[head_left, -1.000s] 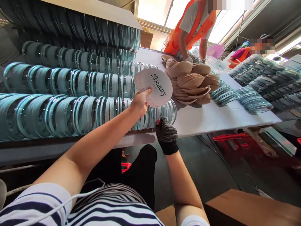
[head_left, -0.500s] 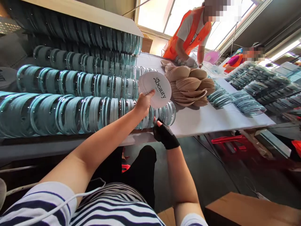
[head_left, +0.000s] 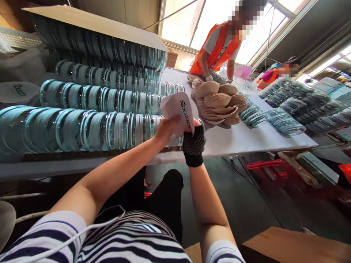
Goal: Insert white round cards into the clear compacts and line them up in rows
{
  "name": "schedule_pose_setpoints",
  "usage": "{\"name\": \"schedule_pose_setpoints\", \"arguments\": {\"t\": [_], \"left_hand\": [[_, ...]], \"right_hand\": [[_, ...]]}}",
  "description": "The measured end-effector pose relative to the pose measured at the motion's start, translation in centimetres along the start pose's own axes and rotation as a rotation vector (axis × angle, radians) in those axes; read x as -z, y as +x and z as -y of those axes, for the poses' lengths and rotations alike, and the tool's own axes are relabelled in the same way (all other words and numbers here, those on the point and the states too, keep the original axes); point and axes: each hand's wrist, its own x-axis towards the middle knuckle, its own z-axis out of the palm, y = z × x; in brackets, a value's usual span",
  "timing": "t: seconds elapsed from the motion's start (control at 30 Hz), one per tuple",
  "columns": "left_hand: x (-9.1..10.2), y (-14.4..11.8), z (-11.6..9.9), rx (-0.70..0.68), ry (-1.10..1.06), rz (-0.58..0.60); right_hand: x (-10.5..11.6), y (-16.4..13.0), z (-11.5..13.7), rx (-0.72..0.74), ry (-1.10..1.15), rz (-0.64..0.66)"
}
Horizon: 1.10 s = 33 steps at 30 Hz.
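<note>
A small stack of round white cards, the top one printed with "beauty" in dark letters, is held in my bare left hand, thumb on the printed face. My right hand, in a black fingerless glove, pinches the right edge of the top card, which bends up away from the cards under it. Its fingertips are partly hidden behind the bent card. Right below and behind the cards runs the nearest row of clear round plastic pieces with bluish rims, lying on their sides with pale discs among them.
More rows of clear pieces lie behind, beneath a cardboard sheet. Nested beige shells are heaped on the white table. Across it, a person in an orange vest handles clear pieces. Another stack of printed cards is at left.
My right hand has risen from the near row to the cards and taken the top one's edge, bending it. My left hand still holds the stack. The view has shifted slightly.
</note>
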Motion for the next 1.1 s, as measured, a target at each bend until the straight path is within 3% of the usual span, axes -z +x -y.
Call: {"name": "schedule_pose_setpoints", "arguments": {"t": [0.1, 0.2, 0.27, 0.33, 0.4, 0.47, 0.57, 0.7, 0.93, 1.1], "left_hand": [[0.0, 0.4, -0.6, 0.058, -0.067, 0.029], [0.0, 2.2, -2.0, -0.006, -0.179, -0.033], [0.2, 3.7, -3.1, -0.030, -0.243, -0.137], [0.7, 5.0, -3.8, 0.014, -0.300, -0.232], [1.2, 5.6, -4.0, 0.077, -0.353, -0.287], [1.6, 5.7, -3.9, 0.091, -0.386, -0.266], [1.8, 5.3, -3.5, 0.045, -0.385, -0.226], [2.0, 5.1, -3.3, 0.025, -0.357, -0.233], [2.3, 5.4, -2.9, -0.008, -0.303, -0.156], [2.3, 5.2, -2.8, 0.002, -0.295, -0.155]], "right_hand": [[0.5, -0.2, 0.1, -0.239, -0.067, -0.106], [4.1, -0.6, -0.8, -0.359, -0.205, -0.309], [7.1, -2.2, -1.0, -0.308, -0.277, -0.183], [9.3, -4.4, -0.7, -0.258, -0.309, 0.098], [9.9, -6.2, -0.2, -0.237, -0.297, 0.334], [8.7, -6.9, 0.5, -0.243, -0.322, 0.467], [4.6, -5.9, 1.6, -0.239, -0.447, 0.586], [0.2, -4.3, 2.7, -0.164, -0.504, 0.663], [-0.4, -4.9, 1.7, -0.216, -0.483, 0.429], [-1.8, -3.9, 1.3, -0.129, -0.453, 0.600]]}}
